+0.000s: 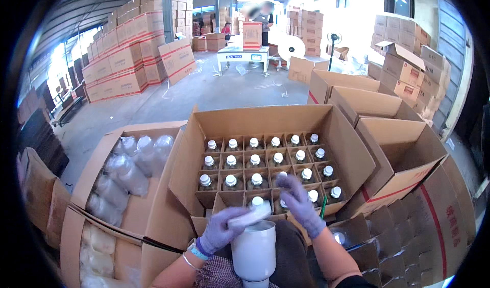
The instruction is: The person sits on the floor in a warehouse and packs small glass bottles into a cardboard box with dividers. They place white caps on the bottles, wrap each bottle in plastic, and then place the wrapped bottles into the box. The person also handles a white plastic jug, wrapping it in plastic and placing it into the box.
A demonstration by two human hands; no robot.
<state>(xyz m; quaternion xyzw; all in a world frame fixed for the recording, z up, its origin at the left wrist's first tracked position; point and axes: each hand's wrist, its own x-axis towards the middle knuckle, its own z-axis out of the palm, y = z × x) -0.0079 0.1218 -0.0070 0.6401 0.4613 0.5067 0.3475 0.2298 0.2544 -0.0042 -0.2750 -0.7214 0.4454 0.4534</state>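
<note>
My left hand [220, 232], in a pale purple glove, is closed on a white flat piece [251, 217], blurred and resembling a lid. That piece is held over the rim of a white tub [253, 252] between my legs. My right hand [302, 205], gloved alike, has its fingers stretched apart over the near right part of an open carton [265, 117]. Cardboard dividers split this carton into cells, where clear bottles with white caps [256, 180] stand upright. Some bottles by my right hand are partly hidden; whether its fingertips touch a cap I cannot tell.
Left stands a carton [153, 206] of bagged clear bottles [125, 173]. Open cartons [403, 145] line the right, above dividers [388, 232]. Beyond are stacked boxes [127, 58], a white packing table [242, 56] with a carton [252, 35], and a person [265, 20].
</note>
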